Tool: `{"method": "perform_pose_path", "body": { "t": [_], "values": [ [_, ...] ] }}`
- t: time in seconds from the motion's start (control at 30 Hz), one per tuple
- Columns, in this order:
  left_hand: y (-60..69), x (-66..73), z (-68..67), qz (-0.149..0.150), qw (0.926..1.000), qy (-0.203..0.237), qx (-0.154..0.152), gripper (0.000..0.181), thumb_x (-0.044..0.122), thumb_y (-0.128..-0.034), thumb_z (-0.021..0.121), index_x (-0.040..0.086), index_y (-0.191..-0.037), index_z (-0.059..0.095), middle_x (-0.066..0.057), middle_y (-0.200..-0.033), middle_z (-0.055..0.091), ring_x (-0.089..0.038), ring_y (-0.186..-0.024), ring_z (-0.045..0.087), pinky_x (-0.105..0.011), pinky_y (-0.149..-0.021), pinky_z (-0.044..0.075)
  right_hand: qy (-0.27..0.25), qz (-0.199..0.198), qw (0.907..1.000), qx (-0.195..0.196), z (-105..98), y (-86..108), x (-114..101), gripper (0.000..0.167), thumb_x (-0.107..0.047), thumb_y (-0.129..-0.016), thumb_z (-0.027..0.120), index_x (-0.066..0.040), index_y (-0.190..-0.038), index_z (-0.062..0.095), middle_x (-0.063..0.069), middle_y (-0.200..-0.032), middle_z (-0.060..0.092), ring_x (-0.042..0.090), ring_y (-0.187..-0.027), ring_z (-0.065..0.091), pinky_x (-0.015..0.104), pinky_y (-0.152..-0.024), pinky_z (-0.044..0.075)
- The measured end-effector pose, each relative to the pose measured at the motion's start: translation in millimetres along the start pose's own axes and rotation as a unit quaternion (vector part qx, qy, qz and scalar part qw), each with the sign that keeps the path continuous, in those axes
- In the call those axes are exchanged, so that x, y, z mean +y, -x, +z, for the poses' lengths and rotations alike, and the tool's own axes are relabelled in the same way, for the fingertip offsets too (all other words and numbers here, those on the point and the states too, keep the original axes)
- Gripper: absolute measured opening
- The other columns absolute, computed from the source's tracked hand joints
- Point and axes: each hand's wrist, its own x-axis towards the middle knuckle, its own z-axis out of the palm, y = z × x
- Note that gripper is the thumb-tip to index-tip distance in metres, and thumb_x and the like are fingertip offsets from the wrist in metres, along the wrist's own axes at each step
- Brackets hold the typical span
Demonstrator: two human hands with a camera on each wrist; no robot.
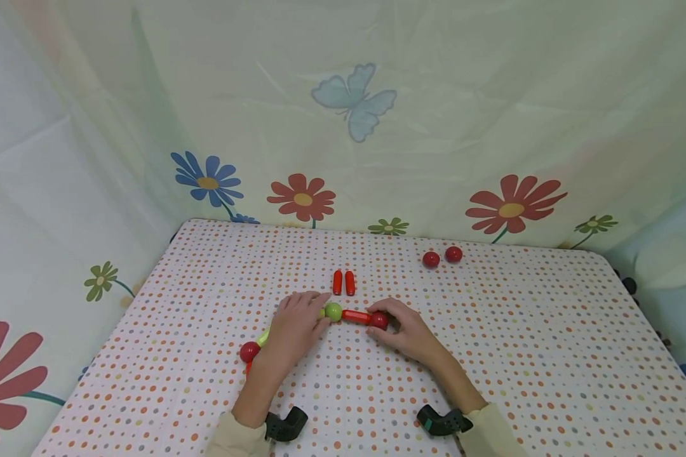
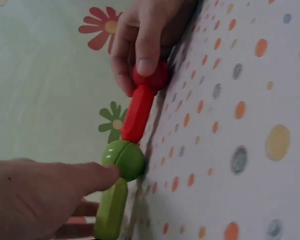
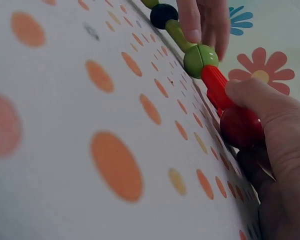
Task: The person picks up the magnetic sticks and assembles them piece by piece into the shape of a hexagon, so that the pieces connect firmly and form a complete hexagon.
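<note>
A chain of balls and rods lies on the table. My left hand [image 1: 297, 327] grips its yellow-green rod [image 2: 111, 207], thumb against the green ball [image 1: 333, 311]. From that ball a red rod [image 1: 356, 317] reaches to a red ball [image 1: 379, 320], which my right hand [image 1: 408, 333] pinches between thumb and fingers. In the right wrist view a dark blue ball [image 3: 164, 15] joins the rod's other end; the left hand hides it in the head view. Further left, another red ball [image 1: 249, 351] touches a yellow-green rod [image 1: 263, 337] and a partly hidden red piece.
Two loose red rods [image 1: 337, 282] stand side by side in line just beyond the hands. Two red balls [image 1: 431, 259] sit near the table's back edge, right of centre. A flowered curtain [image 1: 411, 146] hangs behind the dotted tabletop [image 1: 526, 330].
</note>
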Motion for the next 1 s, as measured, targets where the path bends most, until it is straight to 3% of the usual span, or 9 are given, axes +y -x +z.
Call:
{"method": "perform_pose_path", "body": {
  "t": [0.1,0.23,0.47,0.57,0.8,1.0],
  "values": [
    [2.3,-2.3,-10.0,-0.056,0.9982,-0.011,-0.015,0.045,0.034,-0.0908,0.067,0.016,-0.131,0.060,-0.007,-0.125,0.062,-0.028,-0.116,0.055,-0.047,-0.097,0.045,0.004,0.003,1.0000,0.000,-1,1.1,0,0.034,-0.021,-0.084,0.075,-0.014,-0.115,0.065,-0.001,-0.115,0.065,0.010,-0.106,0.059,0.028,-0.090,0.050],
    [6.5,-6.0,-19.8,-0.108,0.9922,-0.041,-0.047,0.044,0.037,-0.0886,0.069,0.012,-0.124,0.063,-0.010,-0.113,0.062,-0.030,-0.105,0.056,-0.046,-0.086,0.048,0.001,0.002,1.0000,0.000,-2,1.8,-1,0.036,-0.019,-0.084,0.075,-0.014,-0.118,0.063,-0.001,-0.117,0.065,0.012,-0.107,0.059,0.027,-0.091,0.050],
    [10.5,-12.3,-36.6,-0.205,0.9702,-0.050,-0.120,0.054,0.038,-0.0880,0.069,0.000,-0.125,0.056,-0.022,-0.113,0.059,-0.039,-0.099,0.060,-0.051,-0.079,0.050,-0.020,0.001,0.9998,0.001,-3,0.9,-1,0.039,-0.011,-0.086,0.070,-0.011,-0.124,0.060,0.004,-0.121,0.064,0.014,-0.105,0.059,0.026,-0.089,0.049],
    [9.8,-13.8,-39.8,-0.218,0.9653,-0.048,-0.135,0.056,0.038,-0.0894,0.068,-0.001,-0.128,0.054,-0.022,-0.111,0.060,-0.039,-0.092,0.063,-0.050,-0.074,0.052,-0.020,0.003,0.9998,0.002,-2,1.1,0,0.039,-0.008,-0.085,0.069,-0.013,-0.124,0.060,0.005,-0.121,0.064,0.015,-0.104,0.059,0.027,-0.088,0.049],
    [9.7,-11.8,-39.9,-0.212,0.9652,-0.026,-0.151,0.053,0.037,-0.0873,0.070,-0.001,-0.122,0.055,-0.019,-0.097,0.064,-0.027,-0.072,0.061,-0.040,-0.064,0.051,-0.020,0.012,0.9997,0.007,-2,0.5,0,0.039,-0.003,-0.084,0.066,-0.014,-0.121,0.061,0.004,-0.118,0.065,0.013,-0.098,0.056,0.028,-0.086,0.048],
    [12.7,-6.0,-40.2,-0.208,0.9635,0.013,-0.168,0.058,0.034,-0.0873,0.071,0.001,-0.131,0.051,-0.021,-0.103,0.065,-0.027,-0.072,0.056,-0.037,-0.060,0.048,-0.024,0.022,0.9994,0.009,-4,0.1,-1,0.036,-0.004,-0.085,0.066,-0.013,-0.119,0.063,0.005,-0.116,0.065,0.014,-0.095,0.056,0.028,-0.083,0.047]
  ]
}}
